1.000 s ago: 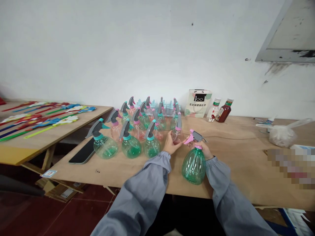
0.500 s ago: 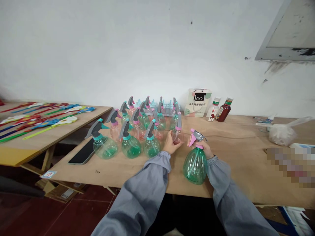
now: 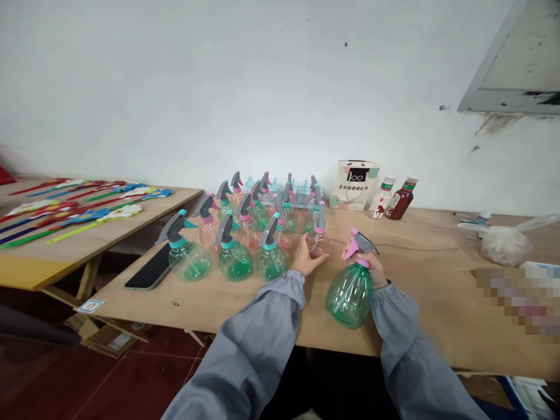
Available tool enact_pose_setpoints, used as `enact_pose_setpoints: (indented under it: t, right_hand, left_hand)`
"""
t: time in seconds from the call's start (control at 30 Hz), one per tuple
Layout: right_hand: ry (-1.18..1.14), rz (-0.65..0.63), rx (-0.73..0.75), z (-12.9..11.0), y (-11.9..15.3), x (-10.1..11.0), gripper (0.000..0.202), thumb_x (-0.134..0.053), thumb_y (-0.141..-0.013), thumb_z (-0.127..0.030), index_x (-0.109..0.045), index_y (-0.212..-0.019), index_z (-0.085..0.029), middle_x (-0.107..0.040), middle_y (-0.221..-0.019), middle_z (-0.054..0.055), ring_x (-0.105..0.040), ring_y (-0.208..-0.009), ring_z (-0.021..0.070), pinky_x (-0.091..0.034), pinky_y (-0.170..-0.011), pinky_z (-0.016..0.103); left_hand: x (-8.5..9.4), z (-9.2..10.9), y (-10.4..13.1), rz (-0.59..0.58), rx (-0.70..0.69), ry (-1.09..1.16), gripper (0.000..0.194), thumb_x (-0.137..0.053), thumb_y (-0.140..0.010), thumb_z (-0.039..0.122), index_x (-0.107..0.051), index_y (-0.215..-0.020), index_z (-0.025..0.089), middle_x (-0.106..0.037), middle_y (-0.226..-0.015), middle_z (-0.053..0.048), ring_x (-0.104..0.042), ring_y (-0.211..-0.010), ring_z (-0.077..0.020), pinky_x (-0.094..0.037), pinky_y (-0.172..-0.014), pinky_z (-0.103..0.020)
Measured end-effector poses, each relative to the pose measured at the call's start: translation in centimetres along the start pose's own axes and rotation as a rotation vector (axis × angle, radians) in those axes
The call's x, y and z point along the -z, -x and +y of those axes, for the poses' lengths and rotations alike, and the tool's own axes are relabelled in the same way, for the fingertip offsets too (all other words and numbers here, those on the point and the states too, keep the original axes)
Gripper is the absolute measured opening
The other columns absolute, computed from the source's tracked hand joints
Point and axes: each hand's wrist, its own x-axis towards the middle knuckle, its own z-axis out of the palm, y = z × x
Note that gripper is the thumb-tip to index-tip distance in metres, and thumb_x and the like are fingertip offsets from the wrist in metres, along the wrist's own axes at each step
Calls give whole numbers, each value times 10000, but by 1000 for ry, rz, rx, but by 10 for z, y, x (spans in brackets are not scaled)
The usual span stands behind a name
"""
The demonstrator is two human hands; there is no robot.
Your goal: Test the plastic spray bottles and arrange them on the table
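Observation:
My right hand is wrapped round the neck of a green spray bottle with a pink collar, pink trigger and grey head. This bottle leans slightly, its head to the right; whether its base touches the table I cannot tell. My left hand curves round the lower part of a clear pink spray bottle with a grey head, thumb across its near side. Left of that hand, a green spray bottle with a turquoise collar stands among several pink and green ones in rows.
A dark phone lies at the left by the bottles. Behind stand a paper bag, a white-labelled bottle and a red-brown bottle. A plastic bag sits at the right. Colourful hand-shaped sticks cover another table.
The green spray bottle in my right hand has tilted more, its head moving right. My left hand stays at the pink bottle. The whole view has shifted slightly.

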Motion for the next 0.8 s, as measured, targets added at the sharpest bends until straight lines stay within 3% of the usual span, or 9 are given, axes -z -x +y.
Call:
enact_pose_setpoints:
  t: [0.17,0.27,0.37,0.47,0.6,0.7,0.8]
  right_hand:
    - [214,265,102,-18,1,28,268,-663,-695,-416,-667,-890,-233,-744,-904,67,-682,-1004,275,-513,-919,424]
    - [424,426,149,-38,4,56,306,-654,-757,-486,-696,-914,-227,-751,-935,75,-700,-1003,262,-518,-930,420]
    - [646,546,155,-56,6,89,354,-701,-732,-506,-721,-941,-221,-744,-1002,72,-682,-1056,269,-528,-931,419]
    - [816,572,146,-64,2,123,411,-709,-719,-523,-727,-983,-209,-735,-1065,73,-650,-1111,283,-502,-979,449]
    - [869,579,154,-60,-15,160,506,-699,-728,-542,-686,-1098,-198,-733,-1079,101,-648,-1111,291,-485,-999,479]
    - [915,534,152,-52,-20,176,607,-721,-683,-576,-644,-1149,-195,-706,-1135,122,-644,-1108,305,-478,-1002,488]
    - [978,572,137,-36,-5,183,848,-799,-535,-603,-554,-1232,-186,-608,-1288,168,-584,-1194,346,-458,-1022,508]
  left_hand:
    - [0,4,1,-7,2,-81,970,-859,-577,405,-332,-1363,193,-481,-1358,-169,-466,-1301,-327,-333,-1112,-527]
    - [0,5,1,-14,-1,-120,968,-855,-586,405,-325,-1363,174,-494,-1346,-184,-469,-1299,-335,-336,-1105,-534]
    - [-1,6,2,-16,-7,-128,954,-857,-590,387,-329,-1356,182,-506,-1341,-177,-479,-1291,-334,-345,-1097,-539]
    - [0,6,2,-11,3,-104,936,-865,-582,383,-353,-1344,202,-520,-1328,-160,-491,-1280,-334,-356,-1088,-537]
    - [1,6,2,-19,7,-88,944,-866,-579,388,-354,-1349,200,-512,-1335,-164,-495,-1272,-333,-355,-1088,-539]
    - [0,5,2,-11,12,-70,943,-871,-572,380,-362,-1347,209,-512,-1337,-157,-497,-1270,-331,-343,-1095,-544]
    - [-1,5,2,-6,7,-58,948,-874,-567,380,-360,-1346,215,-515,-1337,-153,-498,-1268,-329,-343,-1094,-544]
